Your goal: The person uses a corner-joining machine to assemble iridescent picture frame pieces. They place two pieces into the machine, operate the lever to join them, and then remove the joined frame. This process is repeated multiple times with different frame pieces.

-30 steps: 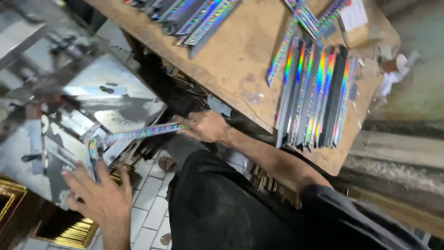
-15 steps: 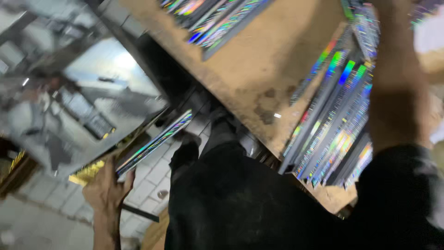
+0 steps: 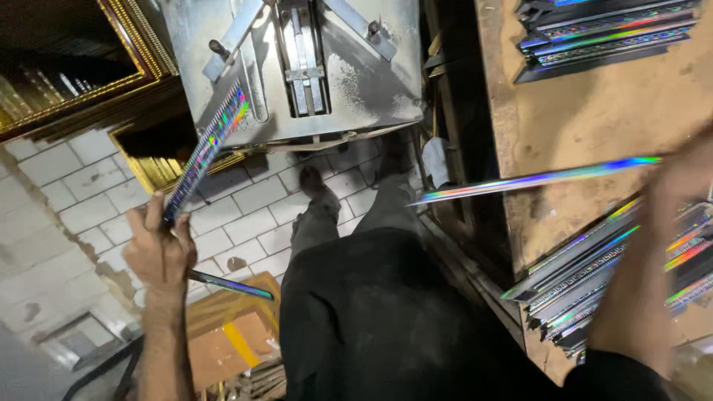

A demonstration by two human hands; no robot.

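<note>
Both hands (image 3: 157, 249) now raised — each gripping a strip (image 3: 208, 148).

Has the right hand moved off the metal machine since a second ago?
Yes. The right hand has gone from beside the metal machine to over the wooden table, lifting a holographic strip.

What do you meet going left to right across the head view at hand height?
Left hand gripping a holographic strip → dark trousers → second holographic strip → blurred right hand.
</note>
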